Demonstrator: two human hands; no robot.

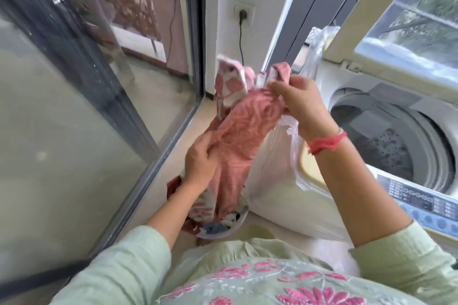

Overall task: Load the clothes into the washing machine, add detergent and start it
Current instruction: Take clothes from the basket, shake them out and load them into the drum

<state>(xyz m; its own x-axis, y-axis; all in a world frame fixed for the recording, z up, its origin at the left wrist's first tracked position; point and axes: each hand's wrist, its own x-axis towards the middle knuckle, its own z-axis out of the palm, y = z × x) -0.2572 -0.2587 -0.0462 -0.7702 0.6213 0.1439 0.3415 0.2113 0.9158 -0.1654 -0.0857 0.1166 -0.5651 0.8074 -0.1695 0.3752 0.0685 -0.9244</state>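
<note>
The person's pale green embroidered top (247,277) fills the bottom of the view, both sleeved forearms reaching forward from it. The left hand (199,161) sits low, fingers curled and closed around the middle of a pink patterned cloth (244,131). The right hand (301,99), with a red thread (327,145) at its wrist, is raised higher and pinches the cloth's upper end. The cloth hangs stretched between the hands, its lower end trailing into a white basket (223,233) of clothes on the floor, left of the washing machine (371,181). The machine's lid (401,25) stands open and its drum (396,146) looks empty.
</note>
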